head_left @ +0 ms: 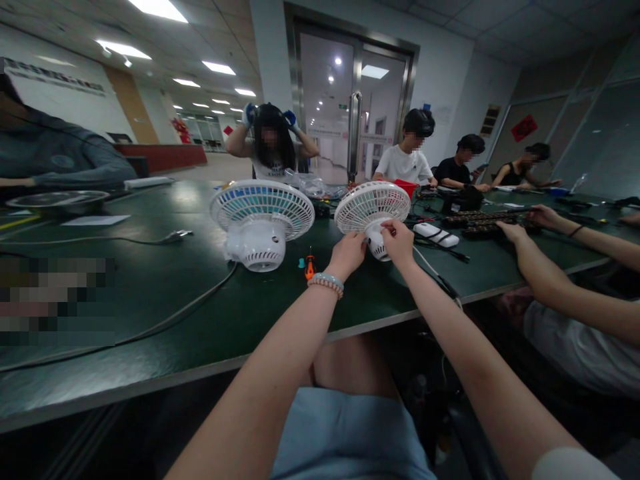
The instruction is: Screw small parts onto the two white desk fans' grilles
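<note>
Left hand (349,254): grip closed on the motor housing at the back of the small white fan (373,208).
Right hand (397,241): fingers pinched on the same housing.
Fan: on the dark green surface (165,293), centre-right.
Nearby: orange screwdriver (310,265) just left; second fan (261,219) farther left.

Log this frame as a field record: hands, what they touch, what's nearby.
left hand: at the back of the small white fan, fingers closed near its motor housing
right hand: on the same housing, grip closed; whether it holds a tool cannot be told
second fan: to the left, untouched, lying grille up
screwdriver: orange, on the table by the left wrist
table: dark green, cables across it
neighbour: a co-worker's hand at a dark tray
</note>
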Tool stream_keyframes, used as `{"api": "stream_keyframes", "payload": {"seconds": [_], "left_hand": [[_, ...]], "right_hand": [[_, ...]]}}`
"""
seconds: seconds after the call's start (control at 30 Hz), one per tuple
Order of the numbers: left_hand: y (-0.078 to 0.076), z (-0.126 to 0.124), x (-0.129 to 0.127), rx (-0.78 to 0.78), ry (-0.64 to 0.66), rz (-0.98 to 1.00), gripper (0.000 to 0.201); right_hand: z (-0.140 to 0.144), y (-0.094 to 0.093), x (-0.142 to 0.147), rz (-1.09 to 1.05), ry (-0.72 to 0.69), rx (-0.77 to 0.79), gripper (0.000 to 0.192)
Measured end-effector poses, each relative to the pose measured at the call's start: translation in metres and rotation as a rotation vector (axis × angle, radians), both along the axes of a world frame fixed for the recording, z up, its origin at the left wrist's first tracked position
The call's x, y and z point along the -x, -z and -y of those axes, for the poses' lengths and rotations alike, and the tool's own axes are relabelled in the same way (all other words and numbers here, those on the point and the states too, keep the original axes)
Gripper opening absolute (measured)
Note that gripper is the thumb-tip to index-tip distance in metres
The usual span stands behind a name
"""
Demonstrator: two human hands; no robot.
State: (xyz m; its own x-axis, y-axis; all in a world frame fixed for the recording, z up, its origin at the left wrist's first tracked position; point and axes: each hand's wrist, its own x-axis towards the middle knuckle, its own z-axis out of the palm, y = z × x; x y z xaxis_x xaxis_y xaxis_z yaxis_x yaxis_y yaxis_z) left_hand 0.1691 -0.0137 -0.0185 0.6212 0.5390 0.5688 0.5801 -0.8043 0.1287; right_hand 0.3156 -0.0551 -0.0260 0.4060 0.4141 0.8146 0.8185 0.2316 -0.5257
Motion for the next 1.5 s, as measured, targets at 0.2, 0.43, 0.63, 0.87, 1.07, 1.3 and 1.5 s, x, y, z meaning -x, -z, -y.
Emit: {"api": "stream_keyframes", "payload": {"seconds": [0.2, 0.43, 0.63, 0.87, 1.07, 1.3, 1.5], "left_hand": [[0.0, -0.001, -0.001, -0.028, 0.004, -0.02, 0.026], [-0.001, 0.002, -0.001, -0.03, 0.004, -0.036, 0.027], [0.0, 0.0, -0.004, 0.007, 0.001, -0.026, 0.027], [0.005, -0.008, -0.008, 0.058, 0.041, 0.028, 0.027], [0.002, -0.006, -0.007, -0.025, 0.036, -0.012, 0.027], [-0.006, 0.004, -0.003, -0.088, -0.001, -0.089, 0.027], [-0.007, 0.006, -0.004, -0.096, -0.003, -0.093, 0.025]], "right_hand": [[0.0, 0.0, 0.001, -0.023, -0.016, -0.01, 0.02], [0.001, 0.0, 0.002, -0.011, -0.018, -0.005, 0.019], [0.001, -0.001, 0.002, -0.005, -0.018, -0.007, 0.019], [0.002, -0.003, 0.001, 0.009, -0.006, 0.006, 0.019], [0.003, -0.004, 0.002, -0.002, -0.002, 0.027, 0.018], [0.007, -0.007, 0.005, 0.003, -0.013, 0.04, 0.018], [0.007, -0.006, 0.005, 0.011, -0.009, 0.064, 0.02]]}}
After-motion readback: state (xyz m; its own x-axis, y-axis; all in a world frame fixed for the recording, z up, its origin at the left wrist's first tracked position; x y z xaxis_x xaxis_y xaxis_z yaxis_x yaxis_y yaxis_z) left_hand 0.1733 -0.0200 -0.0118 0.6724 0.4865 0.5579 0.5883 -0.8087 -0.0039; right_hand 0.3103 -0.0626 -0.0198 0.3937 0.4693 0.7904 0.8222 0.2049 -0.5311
